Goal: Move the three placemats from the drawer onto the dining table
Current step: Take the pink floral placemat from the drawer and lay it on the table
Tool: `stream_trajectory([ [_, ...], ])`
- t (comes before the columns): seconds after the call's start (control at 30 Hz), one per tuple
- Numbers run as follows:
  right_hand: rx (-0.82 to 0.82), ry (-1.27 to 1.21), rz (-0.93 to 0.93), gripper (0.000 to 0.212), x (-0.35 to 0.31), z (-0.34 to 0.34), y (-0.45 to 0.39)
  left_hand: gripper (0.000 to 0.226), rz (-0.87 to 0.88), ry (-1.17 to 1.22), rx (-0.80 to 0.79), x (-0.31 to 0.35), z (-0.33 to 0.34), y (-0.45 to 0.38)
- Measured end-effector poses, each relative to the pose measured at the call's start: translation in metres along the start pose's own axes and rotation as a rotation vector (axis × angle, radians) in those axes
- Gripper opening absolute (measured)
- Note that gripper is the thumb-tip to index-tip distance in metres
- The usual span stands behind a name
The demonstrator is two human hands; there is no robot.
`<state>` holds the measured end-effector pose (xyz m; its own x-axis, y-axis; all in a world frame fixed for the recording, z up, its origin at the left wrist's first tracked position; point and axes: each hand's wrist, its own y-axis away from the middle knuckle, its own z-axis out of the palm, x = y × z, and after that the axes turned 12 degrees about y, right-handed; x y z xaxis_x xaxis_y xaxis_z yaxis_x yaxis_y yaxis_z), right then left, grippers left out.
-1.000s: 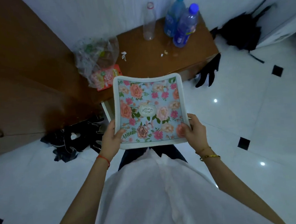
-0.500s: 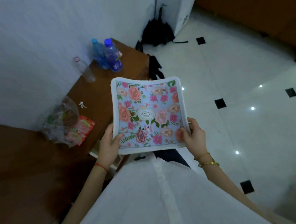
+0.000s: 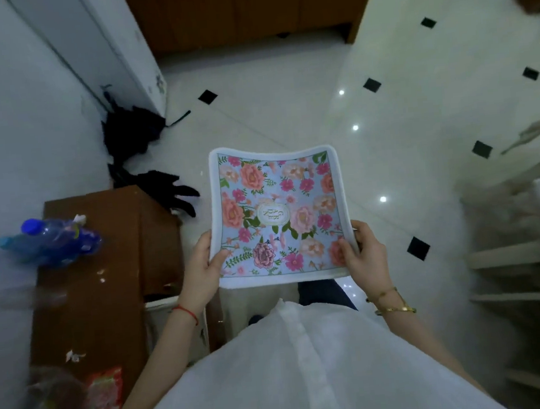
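The left hand pinches the left edge of a floral placemat, thumb lying on the printed face near the lower left corner and the other fingers curled underneath. The right hand grips the right edge the same way, thumb on top, fingers wrapped behind the white border. The placemat sits at the centre of the frame, held roughly level above the floor in front of the person's white shirt; whether more than one mat is stacked there cannot be told. Its face is pale blue with pink, coral and peach roses and green leaves, and a small oval emblem in the middle carries gold lettering too small to read.

A red thread bracelet circles the left wrist; gold bangles circle the right. At the left of the frame stands a brown wooden cabinet with blue plastic bottles on it, labels blurred, and a red snack packet at the lower left. Black cloth lies on the white tiled floor at the upper left.
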<state>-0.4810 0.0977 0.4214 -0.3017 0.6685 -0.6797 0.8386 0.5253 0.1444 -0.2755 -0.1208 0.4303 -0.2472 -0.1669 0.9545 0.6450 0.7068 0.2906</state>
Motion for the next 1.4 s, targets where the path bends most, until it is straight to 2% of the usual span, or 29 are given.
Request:
stream_trajectory([
  [0.17, 0.118, -0.014, 0.106, 0.03, 0.039, -0.052, -0.041, 0.036, -0.008, -0.037, -0.17, 0.029, 0.08, -0.082],
  [0.37, 0.235, -0.073, 0.229, 0.031, 0.097, -0.134, -0.114, 0.039, 0.031, -0.057, -0.352, 0.077, 0.207, -0.18],
  [0.63, 0.392, -0.129, 0.375, 0.027, 0.138, -0.193, -0.214, 0.037, 0.031, -0.105, -0.529, 0.129, 0.339, -0.3],
  [0.83, 0.528, -0.116, 0.439, 0.029, 0.169, -0.234, -0.321, 0.035, 0.045, -0.111, -0.662, 0.164, 0.447, -0.413],
  [1.1, 0.747, -0.119, 0.565, 0.027, 0.188, -0.321, -0.466, 0.038, 0.137, -0.215, -0.904, 0.257, 0.613, -0.568],
  [1.4, 1.04, -0.124, 0.746, 0.026, 0.247, -0.414, -0.557, 0.039, 0.195, -0.255, -1.214, 0.324, 0.823, -0.649],
])
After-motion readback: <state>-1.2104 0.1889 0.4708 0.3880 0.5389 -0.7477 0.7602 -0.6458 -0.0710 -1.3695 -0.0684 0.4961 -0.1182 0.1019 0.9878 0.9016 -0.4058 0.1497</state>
